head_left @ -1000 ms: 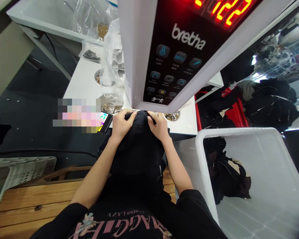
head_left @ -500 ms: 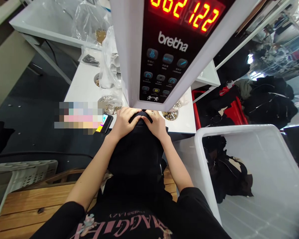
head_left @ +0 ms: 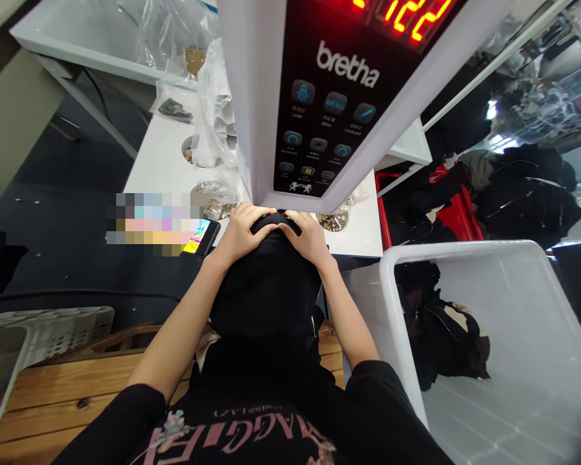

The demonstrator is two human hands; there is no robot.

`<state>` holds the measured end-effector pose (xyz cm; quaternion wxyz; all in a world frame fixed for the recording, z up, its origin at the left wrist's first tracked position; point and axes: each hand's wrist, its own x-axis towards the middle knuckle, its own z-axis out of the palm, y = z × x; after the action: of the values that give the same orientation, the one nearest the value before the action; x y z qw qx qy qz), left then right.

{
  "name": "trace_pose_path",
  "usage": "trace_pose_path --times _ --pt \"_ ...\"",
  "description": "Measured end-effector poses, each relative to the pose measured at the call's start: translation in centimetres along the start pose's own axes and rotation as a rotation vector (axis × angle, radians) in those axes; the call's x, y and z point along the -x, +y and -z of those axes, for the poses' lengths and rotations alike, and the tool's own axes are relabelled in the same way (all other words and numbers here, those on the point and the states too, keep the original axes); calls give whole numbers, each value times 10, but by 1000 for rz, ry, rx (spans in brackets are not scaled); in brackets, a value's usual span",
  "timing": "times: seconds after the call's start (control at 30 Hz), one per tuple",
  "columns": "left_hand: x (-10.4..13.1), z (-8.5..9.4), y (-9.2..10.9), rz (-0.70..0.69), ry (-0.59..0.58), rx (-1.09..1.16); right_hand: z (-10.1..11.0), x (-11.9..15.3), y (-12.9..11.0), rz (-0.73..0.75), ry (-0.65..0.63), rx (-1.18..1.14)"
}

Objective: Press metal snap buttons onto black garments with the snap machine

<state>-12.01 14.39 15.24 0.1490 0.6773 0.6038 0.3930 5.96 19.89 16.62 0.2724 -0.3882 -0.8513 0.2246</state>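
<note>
The white machine head with the black "bretha" control panel and red digits fills the upper middle of the head view. Below and to the right of it stands a large white plastic bin holding a few dark garments. Right beneath the machine head lies the black fabric garment, draped from the white table edge down toward the person's lap. Both hands press its top end under the machine: the left hand with fingers curled and pinching the cloth edge, the right hand likewise gripping, fingers close together. This looks like the positioning step; the next move seems to call for holding the cloth steady and flat at the machine's working point.
</note>
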Motion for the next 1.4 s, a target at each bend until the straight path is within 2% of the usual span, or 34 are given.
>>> trace_pose_path --times 0.2,0.43,0.67,0.9,1.23,1.4 --pt "1 2 2 -25 -20 4 3 1 -4 -5 -38 -34" --pt "-2 1 7 -16 25 -22 11 -6 -1 23 -34 -167" --pt "-2 1 11 -22 36 -45 17 -31 4 -197 -184 -363" --pt "0 1 12 -26 57 -47 19 -41 -2 -170 -159 -245" --pt "2 -1 19 63 82 -64 14 -40 -4 -130 -154 -261" --pt "2 -1 19 81 75 -74 7 -26 -4 -130 -48 -121"
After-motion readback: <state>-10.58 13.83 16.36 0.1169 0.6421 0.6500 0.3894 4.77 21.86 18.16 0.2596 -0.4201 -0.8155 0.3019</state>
